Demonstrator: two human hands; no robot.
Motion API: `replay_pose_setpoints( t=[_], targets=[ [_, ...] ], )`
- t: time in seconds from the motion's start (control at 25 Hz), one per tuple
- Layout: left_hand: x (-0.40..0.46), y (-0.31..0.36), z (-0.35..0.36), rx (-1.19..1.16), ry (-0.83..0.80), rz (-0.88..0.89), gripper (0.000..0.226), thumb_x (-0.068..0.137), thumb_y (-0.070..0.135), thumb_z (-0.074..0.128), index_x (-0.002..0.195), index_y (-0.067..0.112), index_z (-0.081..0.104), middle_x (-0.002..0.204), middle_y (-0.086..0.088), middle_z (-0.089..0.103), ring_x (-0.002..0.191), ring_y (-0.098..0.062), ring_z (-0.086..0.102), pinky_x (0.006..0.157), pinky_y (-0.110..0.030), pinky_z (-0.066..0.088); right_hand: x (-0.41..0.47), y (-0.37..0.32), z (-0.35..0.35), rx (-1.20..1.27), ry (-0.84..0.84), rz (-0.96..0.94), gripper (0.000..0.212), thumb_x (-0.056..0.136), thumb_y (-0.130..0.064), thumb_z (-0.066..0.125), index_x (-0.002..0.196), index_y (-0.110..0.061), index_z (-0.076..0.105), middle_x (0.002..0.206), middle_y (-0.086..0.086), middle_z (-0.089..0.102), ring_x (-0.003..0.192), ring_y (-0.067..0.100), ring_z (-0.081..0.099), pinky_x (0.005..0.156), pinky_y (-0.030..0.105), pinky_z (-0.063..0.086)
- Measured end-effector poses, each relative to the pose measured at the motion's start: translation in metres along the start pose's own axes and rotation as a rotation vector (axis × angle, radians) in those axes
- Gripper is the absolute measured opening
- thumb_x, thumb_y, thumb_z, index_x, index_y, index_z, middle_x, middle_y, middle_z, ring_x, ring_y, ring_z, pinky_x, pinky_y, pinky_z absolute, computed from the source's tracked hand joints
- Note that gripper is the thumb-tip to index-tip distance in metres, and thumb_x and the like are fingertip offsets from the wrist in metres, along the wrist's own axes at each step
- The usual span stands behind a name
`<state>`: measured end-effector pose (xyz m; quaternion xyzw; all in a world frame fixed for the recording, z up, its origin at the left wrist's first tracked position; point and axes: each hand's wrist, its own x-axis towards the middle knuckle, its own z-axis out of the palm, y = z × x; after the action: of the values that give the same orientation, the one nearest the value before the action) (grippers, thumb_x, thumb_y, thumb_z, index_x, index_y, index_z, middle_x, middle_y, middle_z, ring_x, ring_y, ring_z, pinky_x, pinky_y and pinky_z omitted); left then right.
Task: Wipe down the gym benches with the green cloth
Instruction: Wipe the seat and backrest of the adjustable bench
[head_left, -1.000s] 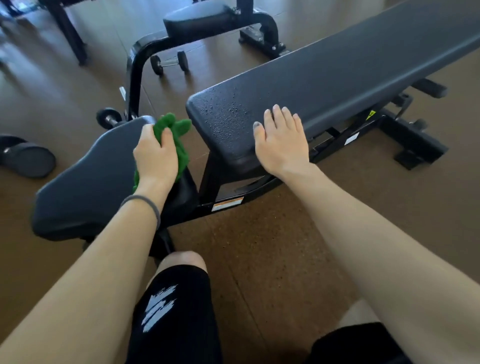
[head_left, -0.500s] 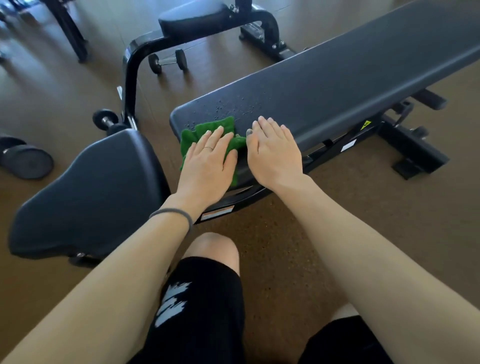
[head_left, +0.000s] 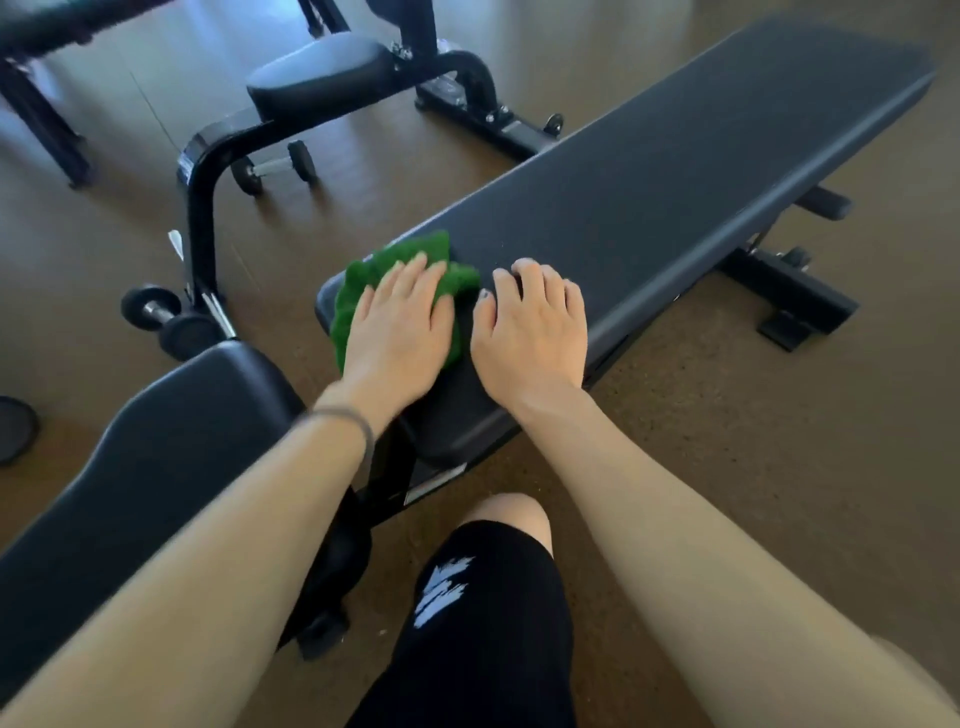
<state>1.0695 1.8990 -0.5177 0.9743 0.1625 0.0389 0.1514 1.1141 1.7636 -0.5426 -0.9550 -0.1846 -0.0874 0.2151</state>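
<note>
The crumpled green terry cloth (head_left: 363, 291) lies on the near end of the long black padded desk (head_left: 649, 182), close to its left corner, with some of it bunched past the fingertips toward the far edge. The left hand (head_left: 400, 325) lies flat on top of the cloth, palm down, fingers straight and close together, pressing it against the padding; the grip here is a flat press, not a pinch. A thin grey band (head_left: 358, 423) circles the left wrist. Just beside it, not touching the cloth, the right hand (head_left: 530, 332) rests palm down on the same pad, its fingers a little spread and slightly bent at the tips, holding nothing. The pad runs away to the upper right on a black steel frame (head_left: 789, 296) whose feet stand on the brown floor (head_left: 727, 441).

To the near left, a second black padded seat (head_left: 171, 431) sits at a tilt, apart from the long pad by a narrow gap. Below the arms, a bare knee (head_left: 511, 512) and black shorts with a white mark (head_left: 467, 613) are in view.

Farther off, a small black padded seat on a curved black tube frame (head_left: 322, 78) stands on the floor. 1 small black dumbbell (head_left: 275, 166) lies under that frame, and another black dumbbell (head_left: 161, 317) lies by the frame's lower left post.
</note>
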Motion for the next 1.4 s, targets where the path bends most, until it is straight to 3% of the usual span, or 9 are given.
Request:
replay_pose_setpoints(
  t=[0.12, 0.4, 0.6, 0.76, 0.96, 1.16, 1.24, 1.32, 1.4],
  targets=[
    [-0.049, -0.011, -0.001, 0.005, -0.018, 0.046, 0.051, 0.109, 0.039, 0.032, 0.159, 0.033, 0.031, 0.169, 0.011, 0.02, 0.157, -0.012, 0.012, 0.129, -0.041, 0.006, 0.003, -0.007, 0.001, -0.017, 0.042, 0.041, 0.047, 0.105, -0.038, 0.032, 0.136, -0.017, 0.061, 0.145, 0.003, 0.054, 0.138, 0.025, 0.045, 0.118, 0.045, 0.03],
    [0.058, -0.033, -0.004, 0.007, -0.032, 0.052, 0.05, 0.11, 0.043, 0.027, 0.158, 0.034, 0.032, 0.17, 0.009, 0.021, 0.157, -0.015, 0.012, 0.128, -0.043, 0.008, 0.005, -0.007, 0.006, 0.001, 0.153, 0.102, 0.042, 0.104, -0.038, 0.036, 0.128, -0.024, 0.067, 0.133, -0.005, 0.06, 0.129, 0.017, 0.051, 0.112, 0.037, 0.033],
    [-0.028, -0.036, 0.0, -0.007, 0.008, 0.071, 0.052, 0.108, 0.041, 0.031, 0.16, 0.032, 0.03, 0.17, 0.01, 0.019, 0.158, -0.014, 0.01, 0.128, -0.044, 0.006, 0.003, -0.008, 0.009, 0.032, 0.208, 0.109, 0.042, 0.104, -0.037, 0.036, 0.124, -0.024, 0.071, 0.131, -0.007, 0.062, 0.126, 0.016, 0.054, 0.112, 0.036, 0.033],
    [0.019, -0.05, -0.004, -0.035, 0.011, 0.116, 0.047, 0.108, 0.04, 0.033, 0.155, 0.035, 0.04, 0.167, 0.01, 0.029, 0.156, -0.015, 0.019, 0.127, -0.046, 0.01, 0.004, -0.007, 0.01, 0.063, 0.226, 0.12, 0.041, 0.104, -0.034, 0.036, 0.121, -0.025, 0.072, 0.128, -0.009, 0.063, 0.123, 0.014, 0.055, 0.112, 0.035, 0.035],
    [0.053, -0.055, -0.005, -0.083, 0.128, -0.189, 0.045, 0.108, 0.04, 0.032, 0.149, 0.031, 0.046, 0.155, 0.003, 0.045, 0.143, -0.026, 0.038, 0.118, -0.052, 0.029, 0.005, -0.007, 0.008, 0.091, 0.236, 0.139, 0.045, 0.103, -0.036, 0.033, 0.119, -0.026, 0.073, 0.128, -0.009, 0.064, 0.123, 0.012, 0.056, 0.114, 0.034, 0.034],
    [-0.052, -0.024, 0.014, -0.421, 0.197, -0.197, 0.046, 0.108, 0.02, 0.044, 0.153, 0.01, 0.042, 0.167, -0.008, 0.026, 0.157, -0.029, 0.006, 0.126, -0.035, 0.004, 0.003, -0.007, 0.01, 0.108, 0.272, 0.144, 0.044, 0.104, -0.034, 0.034, 0.118, -0.025, 0.074, 0.128, -0.009, 0.066, 0.123, 0.011, 0.057, 0.112, 0.033, 0.034],
    [-0.051, -0.019, 0.014, -0.413, 0.158, -0.184, 0.047, 0.108, 0.022, 0.045, 0.153, 0.013, 0.042, 0.167, -0.004, 0.024, 0.158, -0.027, 0.004, 0.128, -0.042, 0.005, 0.003, -0.006, 0.011, 0.111, 0.278, 0.139, 0.043, 0.104, -0.033, 0.035, 0.118, -0.024, 0.075, 0.127, -0.009, 0.066, 0.121, 0.011, 0.057, 0.111, 0.033, 0.035],
    [-0.014, -0.029, 0.012, -0.325, 0.195, -0.207, 0.043, 0.106, 0.024, 0.047, 0.149, 0.017, 0.049, 0.164, -0.001, 0.034, 0.156, -0.028, 0.014, 0.125, -0.056, 0.015, 0.004, -0.005, 0.011, 0.115, 0.27, 0.137, 0.043, 0.104, -0.032, 0.035, 0.117, -0.024, 0.075, 0.127, -0.009, 0.065, 0.122, 0.011, 0.057, 0.111, 0.032, 0.034],
    [0.03, -0.048, 0.001, -0.315, 0.188, -0.284, 0.041, 0.105, 0.028, 0.045, 0.144, 0.02, 0.054, 0.158, 0.0, 0.043, 0.152, -0.027, 0.025, 0.12, -0.057, 0.025, 0.004, -0.005, 0.011, 0.114, 0.258, 0.14, 0.043, 0.104, -0.031, 0.034, 0.117, -0.024, 0.075, 0.127, -0.009, 0.065, 0.122, 0.011, 0.056, 0.112, 0.032, 0.034]
  ],
)
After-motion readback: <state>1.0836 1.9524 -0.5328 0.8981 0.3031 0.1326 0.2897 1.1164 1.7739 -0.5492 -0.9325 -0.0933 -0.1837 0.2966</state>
